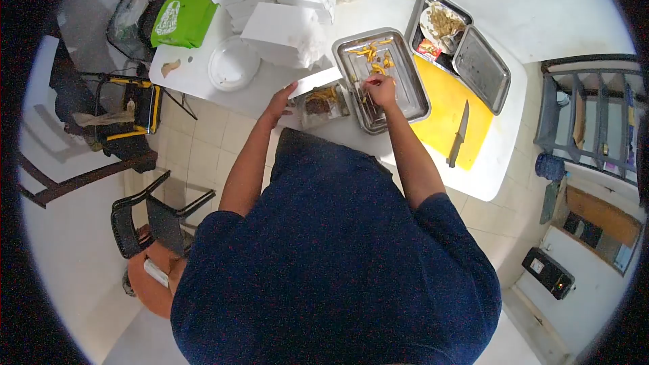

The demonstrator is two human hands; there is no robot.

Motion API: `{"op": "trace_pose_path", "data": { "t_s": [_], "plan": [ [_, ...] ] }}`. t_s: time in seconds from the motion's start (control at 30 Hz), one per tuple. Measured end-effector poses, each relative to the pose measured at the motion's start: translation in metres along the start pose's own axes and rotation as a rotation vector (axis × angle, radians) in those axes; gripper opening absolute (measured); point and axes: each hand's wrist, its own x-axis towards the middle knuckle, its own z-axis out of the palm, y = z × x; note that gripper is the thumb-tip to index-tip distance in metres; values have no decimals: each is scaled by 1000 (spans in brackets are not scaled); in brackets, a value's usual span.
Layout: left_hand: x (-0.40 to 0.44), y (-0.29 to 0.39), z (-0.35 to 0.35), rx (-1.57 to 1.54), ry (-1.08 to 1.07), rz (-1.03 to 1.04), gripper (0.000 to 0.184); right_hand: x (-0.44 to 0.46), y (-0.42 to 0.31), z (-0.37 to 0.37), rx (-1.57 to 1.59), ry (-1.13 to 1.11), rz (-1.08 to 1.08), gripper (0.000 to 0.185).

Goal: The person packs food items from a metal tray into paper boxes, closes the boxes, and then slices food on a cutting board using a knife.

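Note:
My left hand (pixel 276 107) is closed on the edge of a white box (pixel 318 81), whose raised white flap reaches toward the metal tray. Inside the box lies dark and yellowish food (pixel 320 104). My right hand (pixel 380 90) is over the left part of a large metal tray (pixel 422 105), fingers pinched together. Whatever they hold is too small to name. Yellow strips of food (pixel 378 52) lie in the tray's far part, with more bits beneath my right hand.
A knife (pixel 460 134) rests on a yellow board (pixel 443 94) at the right. Behind stand a smaller tray of food (pixel 420 8), a tilted metal lid (pixel 483 71) and stacked white boxes (pixel 280 27). White plates (pixel 234 63) and a green bag (pixel 184 16) are at the left.

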Motion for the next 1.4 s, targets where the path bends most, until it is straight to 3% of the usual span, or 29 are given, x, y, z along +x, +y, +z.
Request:
{"op": "trace_pose_path", "data": {
  "t_s": [0.1, 0.23, 0.37, 0.47, 0.57, 0.67, 0.87, 0.9, 1.03, 1.13, 1.27, 1.4],
  "plan": [
    [3, -1, -3, 18, -63, -7, 87, -9, -11, 12, 210, -138, -115, 11],
    [-5, 2, 0, 16, -45, -13, 89, -24, -27, 25, 378, -328, -91, 7],
    [1, -2, -2, 22, -50, -5, 91, -40, -26, 42, 384, -308, -121, 9],
    [7, -4, -4, 29, -72, -14, 91, -55, -44, 39, 295, -380, 10, 8],
    [6, 0, -5, 35, -83, -15, 90, -57, -44, 38, 183, -368, -84, 7],
    [3, 2, -7, 26, -99, 10, 88, -55, -38, 39, 296, -260, -57, 9],
    [16, -4, -25, 43, -174, 86, 75, -58, -60, 25, 531, -184, 194, 16],
    [15, 0, -27, 69, -174, 101, 72, -61, -72, 21, 515, -215, 313, 30],
    [-2, 13, -39, 172, -195, 240, 63, -69, -100, 34, 689, -281, 539, 56],
    [4, 8, -45, 234, -261, 432, 63, -67, -111, 54, 662, -333, 592, 48],
    [4, 2, -55, 464, -235, 566, 76, -69, -117, 72, 632, -141, 617, 39],
    [29, -31, -55, 378, -229, 783, 90, -73, -112, 76, 579, -68, 568, 41]
  ]
}}
